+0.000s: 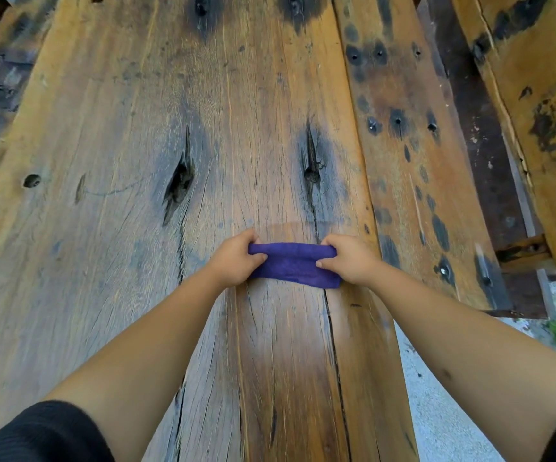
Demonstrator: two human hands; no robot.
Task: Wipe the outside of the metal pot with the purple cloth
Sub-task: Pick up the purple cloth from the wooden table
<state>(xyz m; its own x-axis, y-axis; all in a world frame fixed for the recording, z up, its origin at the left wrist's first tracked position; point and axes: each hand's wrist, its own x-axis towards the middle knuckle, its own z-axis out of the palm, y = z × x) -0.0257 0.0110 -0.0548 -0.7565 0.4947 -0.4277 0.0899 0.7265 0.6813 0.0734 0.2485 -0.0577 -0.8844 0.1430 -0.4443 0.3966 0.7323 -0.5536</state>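
Purple cloth [295, 265] gripped at both ends: left hand [236, 260], right hand [348, 260]; long axis left-right on table [103, 228]; pot unseen.

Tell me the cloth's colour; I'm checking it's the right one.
Deep purple, plain; the cloth shows clearly in the head view.

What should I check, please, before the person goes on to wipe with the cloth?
1. Left hand grip on the purple cloth: ok, it pinches the left end.
2. Right hand grip: ok, it pinches the right end.
3. Cloth folded into a band: ok.
4. Metal pot within reach: not ok, no pot is in view.
5. Cloth clean or damp: cannot tell.
6. Wooden table under the cloth: ok.
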